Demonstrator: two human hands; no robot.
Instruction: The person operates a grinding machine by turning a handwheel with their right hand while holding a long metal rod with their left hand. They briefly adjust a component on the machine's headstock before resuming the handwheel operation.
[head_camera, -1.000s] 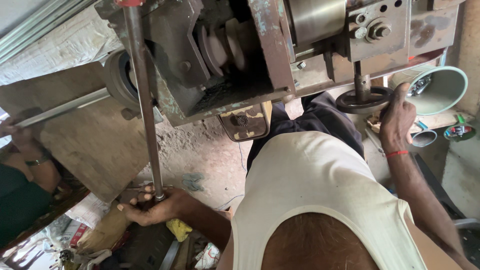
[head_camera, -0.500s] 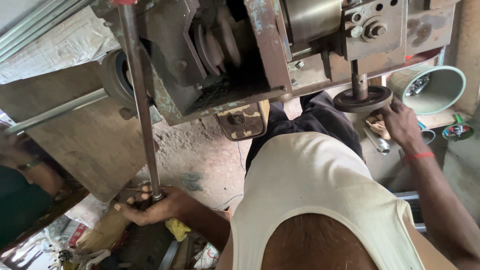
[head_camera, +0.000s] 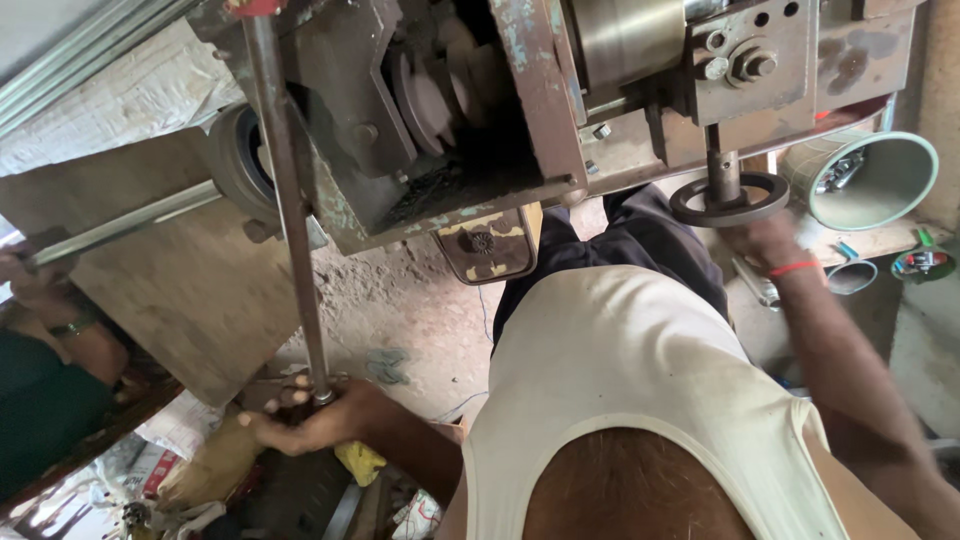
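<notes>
While the left hand (head_camera: 315, 420) clamps its fingers round the long rusty steel lever (head_camera: 290, 200), right hand (head_camera: 762, 240) under the dark round iron handwheel (head_camera: 728, 198) right of that lever, finger grip hidden, cannot tell

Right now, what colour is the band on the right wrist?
Red: a thin red band circles the wrist just below the right hand, seen in the head view.
</notes>
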